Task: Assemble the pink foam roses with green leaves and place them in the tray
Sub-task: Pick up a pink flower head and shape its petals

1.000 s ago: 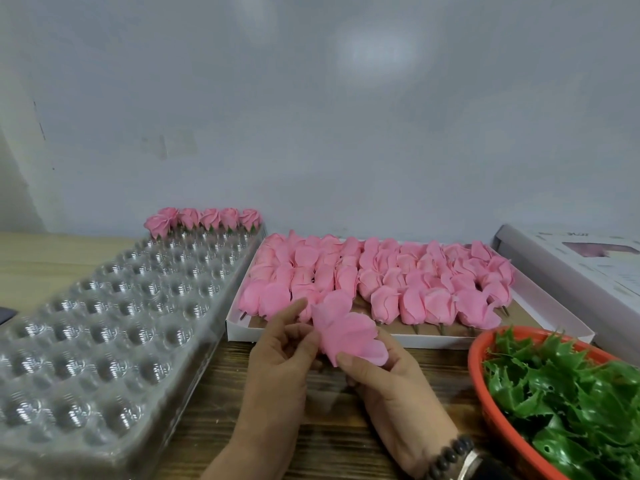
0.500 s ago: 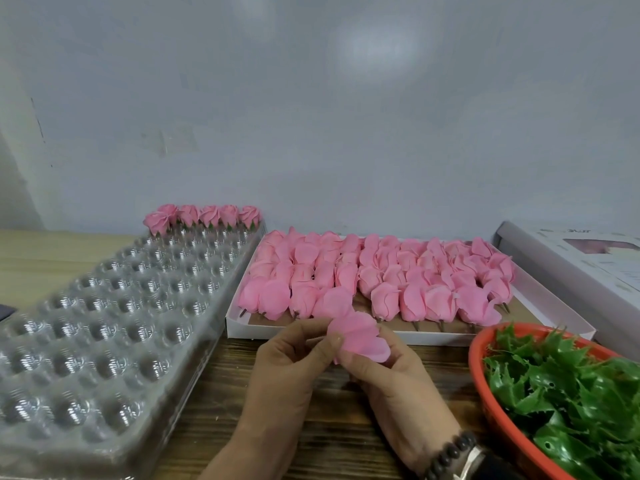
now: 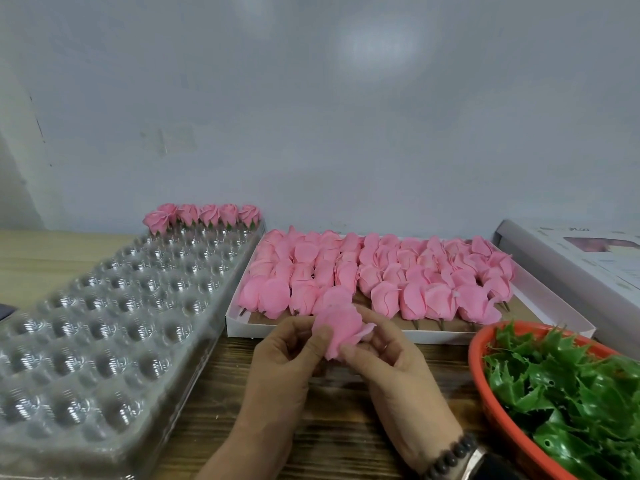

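Both my hands hold one pink foam rose (image 3: 341, 329) above the wooden table, just in front of the white box. My left hand (image 3: 287, 362) pinches its left side with thumb and fingers. My right hand (image 3: 384, 358) grips it from the right and below. The white box (image 3: 311, 329) holds several rows of pink rose heads (image 3: 377, 271) on short stems. A clear plastic cell tray (image 3: 104, 327) lies at the left, with a row of finished roses with green leaves (image 3: 204, 216) along its far end. Green plastic leaves (image 3: 568, 386) fill an orange basket (image 3: 479, 372) at the right.
A white printed carton (image 3: 581, 261) lies at the far right behind the basket. A grey wall runs close behind everything. A dark object's corner (image 3: 5, 310) shows at the left edge. Bare wood (image 3: 332, 441) shows between the tray and the basket, under my forearms.
The rose has sunk slightly and its petals have been pressed closer together between my fingers. My left thumb has moved onto the petals. The hands stay in about the same place.
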`<move>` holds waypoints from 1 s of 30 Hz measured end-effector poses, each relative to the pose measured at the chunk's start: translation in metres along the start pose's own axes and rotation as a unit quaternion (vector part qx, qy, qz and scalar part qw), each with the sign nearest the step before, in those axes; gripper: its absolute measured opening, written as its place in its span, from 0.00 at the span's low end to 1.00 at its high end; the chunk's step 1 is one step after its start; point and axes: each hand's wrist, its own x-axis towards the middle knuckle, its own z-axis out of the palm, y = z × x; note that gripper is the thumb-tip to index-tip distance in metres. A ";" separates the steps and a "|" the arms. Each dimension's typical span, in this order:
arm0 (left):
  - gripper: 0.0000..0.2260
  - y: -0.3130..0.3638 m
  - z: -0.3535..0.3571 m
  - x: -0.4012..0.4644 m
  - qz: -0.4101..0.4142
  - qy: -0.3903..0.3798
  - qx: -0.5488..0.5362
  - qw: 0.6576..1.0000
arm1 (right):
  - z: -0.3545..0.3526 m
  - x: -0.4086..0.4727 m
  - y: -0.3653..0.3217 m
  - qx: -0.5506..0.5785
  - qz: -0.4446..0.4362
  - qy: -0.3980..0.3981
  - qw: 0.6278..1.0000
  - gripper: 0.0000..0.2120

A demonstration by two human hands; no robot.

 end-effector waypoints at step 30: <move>0.14 0.008 0.025 0.001 -0.117 0.086 -0.165 0.976 | 0.008 -0.007 0.008 -0.379 -0.200 0.054 0.902 0.22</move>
